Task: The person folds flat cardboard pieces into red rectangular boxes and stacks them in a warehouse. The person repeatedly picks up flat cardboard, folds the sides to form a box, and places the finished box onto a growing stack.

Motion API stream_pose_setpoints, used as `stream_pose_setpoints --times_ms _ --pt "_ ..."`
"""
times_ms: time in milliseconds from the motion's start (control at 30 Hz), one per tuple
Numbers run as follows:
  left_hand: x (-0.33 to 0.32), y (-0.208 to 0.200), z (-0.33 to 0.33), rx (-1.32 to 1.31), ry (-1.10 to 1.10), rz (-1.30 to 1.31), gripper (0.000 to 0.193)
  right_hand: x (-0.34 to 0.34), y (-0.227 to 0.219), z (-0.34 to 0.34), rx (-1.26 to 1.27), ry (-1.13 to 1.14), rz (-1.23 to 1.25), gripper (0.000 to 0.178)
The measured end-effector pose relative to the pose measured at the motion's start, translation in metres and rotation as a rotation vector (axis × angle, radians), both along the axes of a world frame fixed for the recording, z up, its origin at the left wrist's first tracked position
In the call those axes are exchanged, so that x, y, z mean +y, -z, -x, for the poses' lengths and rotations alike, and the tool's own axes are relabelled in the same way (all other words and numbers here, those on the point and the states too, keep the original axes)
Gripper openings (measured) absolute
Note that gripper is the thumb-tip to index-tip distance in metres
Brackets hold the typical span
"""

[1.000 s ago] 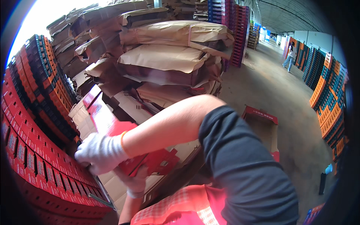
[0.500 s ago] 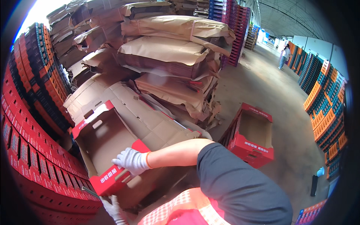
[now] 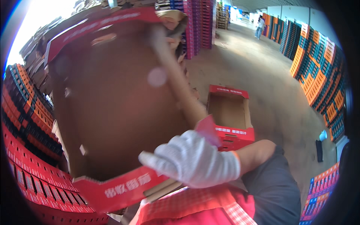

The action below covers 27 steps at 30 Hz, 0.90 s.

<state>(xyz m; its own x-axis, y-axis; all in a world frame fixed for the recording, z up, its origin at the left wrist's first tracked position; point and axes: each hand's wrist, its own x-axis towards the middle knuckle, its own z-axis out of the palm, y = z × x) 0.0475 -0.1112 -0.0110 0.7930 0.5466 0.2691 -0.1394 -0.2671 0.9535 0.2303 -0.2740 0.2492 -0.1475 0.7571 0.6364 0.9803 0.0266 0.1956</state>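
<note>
A large cardboard tray (image 3: 123,101), brown inside with red end walls, fills the left and middle of the view, tilted up close to me. On its near red end lies my right hand (image 3: 191,161), in a white knit glove, closed over the rim at the right corner. The tray's far end and right side wall are smeared by motion. My left hand is not visible; the tray's near end covers the area at the lower left.
A smaller-looking red and brown tray (image 3: 228,112) stands on the floor to the right. Red trays (image 3: 48,187) are stacked at the left, orange and dark crates (image 3: 318,71) at the right. Purple stacks (image 3: 198,30) rise behind; a person (image 3: 259,27) is far off.
The cardboard tray has risen off the flattened cardboard toward me and now hides the paper-wrapped stacks. My right hand has come nearer with it. My left hand has gone out of sight.
</note>
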Motion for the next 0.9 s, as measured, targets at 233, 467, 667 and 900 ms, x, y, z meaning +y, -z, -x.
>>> stream_pose_setpoints --times_ms 233,467,667,900 --pt "-0.137 -0.004 -0.214 -0.098 0.756 -0.711 0.038 -0.154 0.024 -0.085 0.249 0.383 0.169 0.074" --pt "-0.217 0.020 -0.300 -0.017 0.674 -0.933 0.043 -0.208 0.099 -0.172 0.428 0.676 0.440 0.087" --pt "-0.214 0.010 -0.302 -0.107 0.637 -0.992 0.041 -0.215 0.133 -0.224 0.592 0.720 0.521 0.092" --pt "-0.224 -0.002 -0.298 0.211 0.672 -1.142 0.051 -0.214 0.164 -0.232 0.523 0.734 0.626 0.091"
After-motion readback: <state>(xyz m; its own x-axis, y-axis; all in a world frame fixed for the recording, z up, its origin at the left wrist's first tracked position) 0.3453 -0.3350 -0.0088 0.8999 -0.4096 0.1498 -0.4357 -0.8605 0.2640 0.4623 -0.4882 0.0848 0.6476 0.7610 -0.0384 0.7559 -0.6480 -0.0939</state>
